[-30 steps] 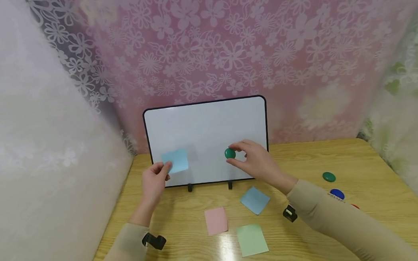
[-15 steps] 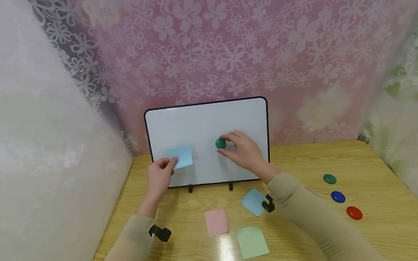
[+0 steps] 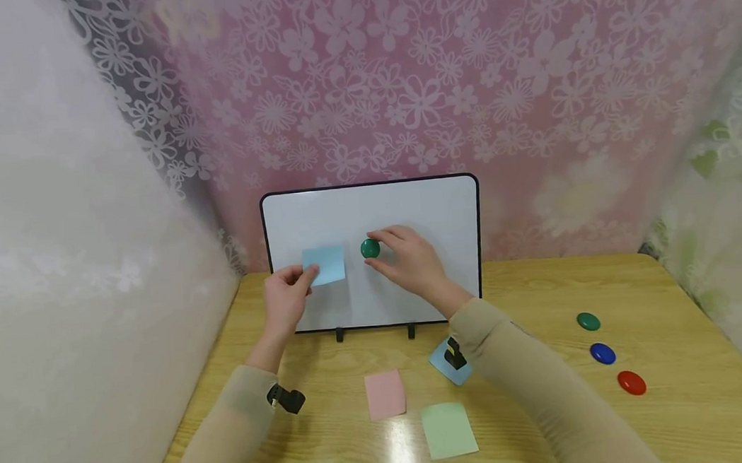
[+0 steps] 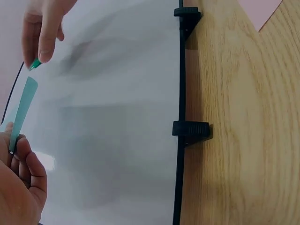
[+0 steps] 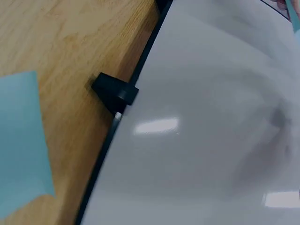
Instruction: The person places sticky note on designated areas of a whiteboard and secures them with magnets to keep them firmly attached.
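Observation:
My left hand point(image 3: 286, 300) pinches a light blue sticky note point(image 3: 327, 265) by its left edge, in front of the left half of a whiteboard point(image 3: 407, 201). Seen from the left wrist, the note point(image 4: 23, 105) stands out from the board, nearly edge-on. To its right, my right hand point(image 3: 414, 261) holds a round green magnet point(image 3: 370, 248) between thumb and fingertips. The magnet point(image 4: 35, 63) shows near the note's free end in the left wrist view. Only the board and the table show in the right wrist view, with the right hand out of sight.
On the table lie a pink note point(image 3: 385, 395), a green note point(image 3: 449, 431) and a second blue note point(image 3: 446, 368), partly covered by the right wrist camera. Green point(image 3: 588, 321), blue point(image 3: 603, 353) and red point(image 3: 632, 383) magnets lie at right. Black feet point(image 3: 340, 335) support the board.
Both hands have moved up. The left carries the blue note slightly right, and the right brings the green magnet leftward, narrowing the gap between them.

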Demonstrator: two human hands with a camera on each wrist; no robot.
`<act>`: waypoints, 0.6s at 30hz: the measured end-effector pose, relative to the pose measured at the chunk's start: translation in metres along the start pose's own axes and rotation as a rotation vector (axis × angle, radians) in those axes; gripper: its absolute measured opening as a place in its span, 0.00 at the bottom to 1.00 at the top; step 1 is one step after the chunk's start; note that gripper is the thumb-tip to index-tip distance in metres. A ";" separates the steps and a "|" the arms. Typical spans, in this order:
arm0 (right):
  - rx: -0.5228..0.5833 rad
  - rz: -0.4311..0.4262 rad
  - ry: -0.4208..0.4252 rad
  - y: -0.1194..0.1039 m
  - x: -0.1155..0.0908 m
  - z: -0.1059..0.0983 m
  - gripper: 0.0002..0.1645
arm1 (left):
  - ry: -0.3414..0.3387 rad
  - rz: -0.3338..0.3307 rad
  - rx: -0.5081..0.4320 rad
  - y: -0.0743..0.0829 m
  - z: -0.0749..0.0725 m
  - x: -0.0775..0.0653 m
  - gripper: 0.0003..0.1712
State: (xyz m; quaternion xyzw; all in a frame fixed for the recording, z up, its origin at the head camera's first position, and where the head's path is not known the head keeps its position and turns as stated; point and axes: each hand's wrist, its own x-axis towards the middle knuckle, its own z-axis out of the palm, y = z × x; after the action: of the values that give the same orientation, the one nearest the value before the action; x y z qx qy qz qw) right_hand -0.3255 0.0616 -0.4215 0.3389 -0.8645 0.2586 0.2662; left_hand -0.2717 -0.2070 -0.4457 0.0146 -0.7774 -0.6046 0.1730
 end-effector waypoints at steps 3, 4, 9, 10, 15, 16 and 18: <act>-0.076 -0.074 -0.044 -0.007 0.011 -0.002 0.29 | 0.011 0.015 0.001 0.006 0.000 0.004 0.17; -0.095 -0.100 -0.053 -0.009 0.016 -0.002 0.29 | 0.018 0.021 0.004 0.008 -0.001 0.006 0.17; -0.122 -0.169 -0.055 -0.022 0.039 -0.005 0.27 | 0.064 0.055 0.055 0.016 -0.004 0.018 0.17; -0.120 -0.171 -0.052 -0.024 0.044 -0.005 0.27 | 0.069 0.063 0.069 0.018 -0.005 0.020 0.17; -0.118 -0.133 -0.061 -0.033 0.063 -0.002 0.28 | 0.083 0.071 0.126 0.026 -0.006 0.030 0.20; -0.123 -0.118 -0.069 -0.035 0.066 -0.001 0.28 | 0.082 0.070 0.131 0.028 -0.006 0.032 0.20; -0.131 -0.090 -0.086 -0.038 0.072 0.000 0.29 | 0.081 0.063 0.132 0.031 -0.005 0.035 0.20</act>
State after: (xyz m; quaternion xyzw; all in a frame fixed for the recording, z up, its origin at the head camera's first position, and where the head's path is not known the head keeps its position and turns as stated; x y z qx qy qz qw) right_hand -0.3434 0.0053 -0.3652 0.3700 -0.8741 0.1744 0.2620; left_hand -0.2972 -0.2120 -0.4070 0.0258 -0.8079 -0.5453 0.2221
